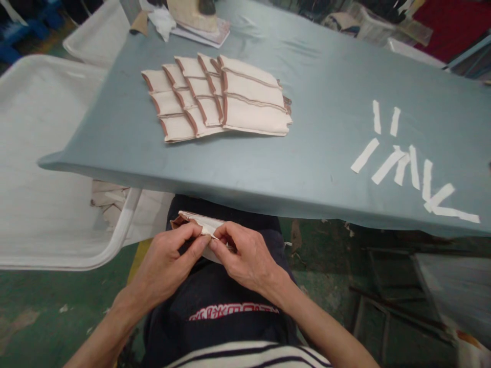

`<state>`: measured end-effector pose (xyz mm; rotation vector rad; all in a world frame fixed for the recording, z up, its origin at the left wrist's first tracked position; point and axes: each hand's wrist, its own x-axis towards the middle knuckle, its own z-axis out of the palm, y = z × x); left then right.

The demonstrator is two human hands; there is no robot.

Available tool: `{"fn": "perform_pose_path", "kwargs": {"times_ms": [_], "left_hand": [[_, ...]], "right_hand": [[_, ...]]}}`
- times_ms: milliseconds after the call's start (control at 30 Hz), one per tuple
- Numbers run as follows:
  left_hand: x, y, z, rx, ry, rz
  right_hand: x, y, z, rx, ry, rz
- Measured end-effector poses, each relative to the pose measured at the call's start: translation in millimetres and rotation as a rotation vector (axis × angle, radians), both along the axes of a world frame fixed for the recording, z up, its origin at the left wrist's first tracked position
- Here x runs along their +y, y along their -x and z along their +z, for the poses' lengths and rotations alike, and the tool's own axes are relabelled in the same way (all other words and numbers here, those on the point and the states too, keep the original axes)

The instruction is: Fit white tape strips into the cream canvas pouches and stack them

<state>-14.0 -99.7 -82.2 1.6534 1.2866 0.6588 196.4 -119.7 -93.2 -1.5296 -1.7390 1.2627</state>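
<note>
Over my lap, just below the table edge, both hands pinch a cream fabric piece point(209, 223) with a brown edge. My left hand point(169, 258) has its thumb and forefinger closed on the fabric near its middle. Close beside it, my right hand point(245, 255) grips the same piece between thumb and fingers, and the fingertips of both hands nearly touch. Part of the piece is hidden under my hands. Several similar cream pieces point(253, 97) with brown edging and seams lie fanned in an overlapping row on the table.
A blue-green cloth covers the table point(307, 168). Several white strips point(383, 166) lie scattered at its right. Papers point(220, 33) and a crumpled white item sit at the far left corner. A large white plastic tub point(126, 225) stands at the left, with fabric pieces point(109, 202) below the table edge.
</note>
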Motion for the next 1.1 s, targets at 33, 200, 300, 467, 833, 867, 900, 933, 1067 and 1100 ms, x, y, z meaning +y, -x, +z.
{"fn": "perform_pose_path", "kwargs": {"times_ms": [33,200,300,467,833,867,900,933,1067,1100], "left_hand": [[0.5,-2.1,1.0,-0.058,0.013,0.025],[-1.5,-22.4,-2.6,-0.259,0.086,0.183],[-4.0,-34.7,-13.5,-0.290,0.108,0.286],[-1.2,-34.6,-15.0,-0.300,0.092,0.332],[6.5,-23.7,9.6,-0.110,-0.113,0.201],[6.3,-23.4,8.8,-0.107,-0.106,0.191],[6.3,-22.9,8.2,-0.101,-0.085,0.175],[6.5,-22.3,7.9,-0.087,-0.052,0.156],[8.3,-22.0,6.4,-0.051,0.092,0.087],[8.5,-23.0,5.0,-0.060,0.113,0.080]], "right_hand": [[1.8,0.0,1.6,0.053,0.034,0.001],[8.9,2.2,9.5,0.215,0.109,0.015],[8.8,6.7,11.5,0.232,0.083,-0.005],[7.4,10.5,12.7,0.249,0.074,-0.061],[5.5,-12.1,15.8,0.148,-0.048,-0.018],[5.3,-12.1,13.9,0.148,-0.045,-0.026],[4.8,-11.8,11.7,0.144,-0.043,-0.038],[3.9,-11.2,9.1,0.137,-0.047,-0.051],[-3.1,-6.7,-3.5,0.127,-0.116,-0.055],[-5.3,-5.3,-6.4,0.134,-0.137,-0.056]]}}
